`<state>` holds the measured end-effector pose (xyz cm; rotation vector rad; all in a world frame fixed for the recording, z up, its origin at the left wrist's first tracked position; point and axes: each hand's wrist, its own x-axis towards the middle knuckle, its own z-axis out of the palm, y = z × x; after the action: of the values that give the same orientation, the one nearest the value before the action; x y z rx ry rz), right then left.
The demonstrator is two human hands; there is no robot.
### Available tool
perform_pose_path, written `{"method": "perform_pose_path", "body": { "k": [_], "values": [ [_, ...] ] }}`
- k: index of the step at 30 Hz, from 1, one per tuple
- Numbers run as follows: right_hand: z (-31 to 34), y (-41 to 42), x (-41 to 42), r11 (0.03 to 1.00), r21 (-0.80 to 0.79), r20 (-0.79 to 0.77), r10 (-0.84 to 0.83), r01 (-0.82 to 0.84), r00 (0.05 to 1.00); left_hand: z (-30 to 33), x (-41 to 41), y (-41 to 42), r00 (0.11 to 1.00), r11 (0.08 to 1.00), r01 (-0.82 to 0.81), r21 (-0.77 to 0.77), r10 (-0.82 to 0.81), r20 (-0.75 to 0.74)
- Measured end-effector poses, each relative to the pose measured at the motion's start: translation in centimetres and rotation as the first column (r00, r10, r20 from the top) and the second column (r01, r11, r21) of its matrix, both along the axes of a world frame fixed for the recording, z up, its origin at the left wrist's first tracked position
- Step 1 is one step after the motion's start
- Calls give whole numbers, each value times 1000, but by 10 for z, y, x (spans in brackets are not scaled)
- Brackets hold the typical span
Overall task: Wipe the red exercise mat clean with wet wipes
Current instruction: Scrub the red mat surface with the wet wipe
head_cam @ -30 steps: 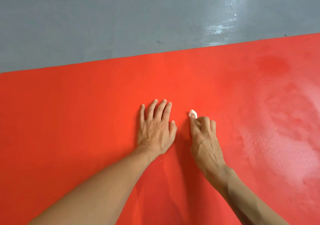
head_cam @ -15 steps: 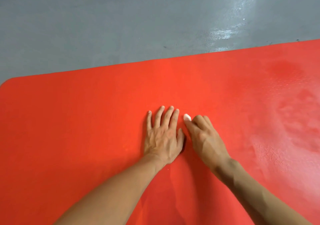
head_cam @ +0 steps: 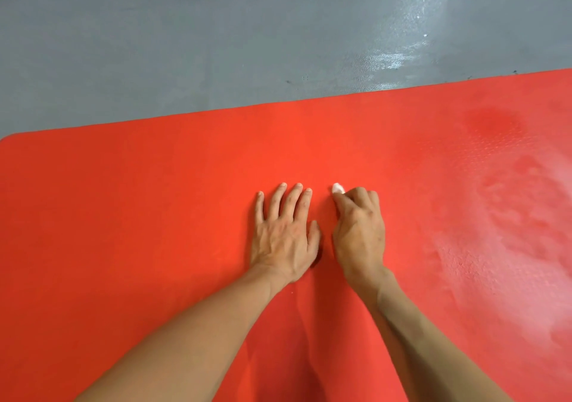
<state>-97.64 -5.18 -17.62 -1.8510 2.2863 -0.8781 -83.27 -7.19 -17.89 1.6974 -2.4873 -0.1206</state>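
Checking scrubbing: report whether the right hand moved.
Yes: the right hand with the wipe shifted right, away from the planted left hand on the mat.

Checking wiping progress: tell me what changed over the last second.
The right hand, gripping the wet wipe, swept left toward the left hand, then back right. The left hand stayed flat on the red mat.

A grey floor (head_cam: 185,45) carries the red mat (head_cam: 123,231), whose far edge runs well beyond the left hand (head_cam: 283,237) pressed flat on it.
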Motion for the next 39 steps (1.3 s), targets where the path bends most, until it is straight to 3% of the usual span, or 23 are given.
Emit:
{"method": "perform_pose_path", "body": {
  "k": [4,6,8,10,12,14,16,19,20,23,25,28,31,33,36,39],
  "values": [
    [2,19,-4,960,-19,-19,278,-278,960,3,1,-7,1000,999,12,-31,-13,-26],
    [1,15,-28,945,-6,-87,325,-327,942,6,3,-25,995,993,88,-80,-91,-35],
    [0,4,-56,990,2,-126,142,-143,982,4,5,-41,983,977,179,-119,-182,-17],
    [-1,-15,-71,989,24,-58,-147,148,987,1,6,-45,987,983,152,-104,-156,-36],
    [-2,-29,-57,957,66,-36,-280,282,959,-3,5,-46,995,994,94,-58,-96,-42],
    [-1,-33,-23,983,40,-20,-177,177,984,-5,7,-44,996,996,88,-21,-88,-13],
    [1,-25,4,995,30,-11,93,-92,996,-3,7,-48,996,996,86,0,-86,9],
    [3,-31,-12,928,51,-74,372,-369,925,-2,6,-47,994,996,89,6,-89,62],
    [2,-37,-29,937,53,-100,348,-344,932,-2,6,-47,993,996,92,1,-91,72],
    [1,-59,-71,999,35,-93,-27,30,995,-2,5,-48,993,996,89,-5,-88,82],
    [1,-63,-58,986,71,-65,-146,151,987,-2,5,-47,993,996,91,-4,-91,79],
    [3,-50,-14,988,77,-48,138,-134,989,0,4,-48,994,996,87,18,-88,57],
    [7,-41,-17,925,83,-78,376,-370,923,-2,7,-45,996,997,79,20,-80,48],
    [5,-43,-40,945,83,-100,323,-315,941,0,3,-51,999,999,36,3,-36,39],
    [2,-46,-69,997,68,-64,39,-35,997,11,-16,-80,997,997,-81,-13,81,-7],
    [2,-53,-65,992,87,-58,-90,95,994,6,-25,-99,999,998,-38,-56,37,-20]
  ]
}}
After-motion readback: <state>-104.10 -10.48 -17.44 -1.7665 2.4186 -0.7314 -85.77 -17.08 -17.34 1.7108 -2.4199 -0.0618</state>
